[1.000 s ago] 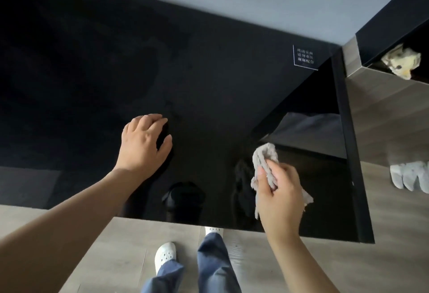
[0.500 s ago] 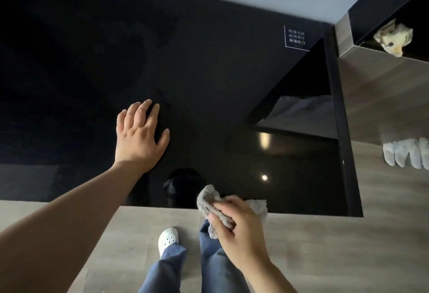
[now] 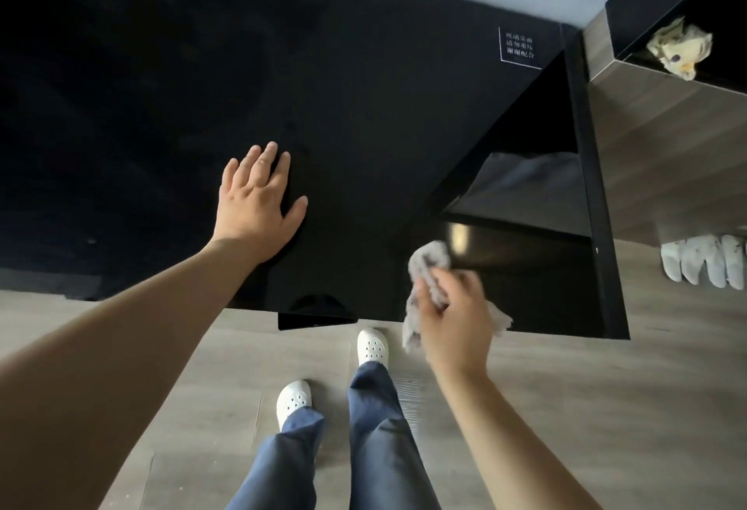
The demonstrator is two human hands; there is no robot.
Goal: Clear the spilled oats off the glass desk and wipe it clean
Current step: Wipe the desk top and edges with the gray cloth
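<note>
While the left hand (image 3: 258,202) lies flat on one glass desk (image 3: 364,117), right hand (image 3: 456,319) clutching one cloth (image 3: 430,262)

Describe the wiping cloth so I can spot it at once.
Start at the black glass desk and go to its near edge, right of centre. There the right hand grips a crumpled grey cloth, bunched above the hand and trailing below it. It is the only fabric in a hand; the left hand lies flat on the glass.
</note>
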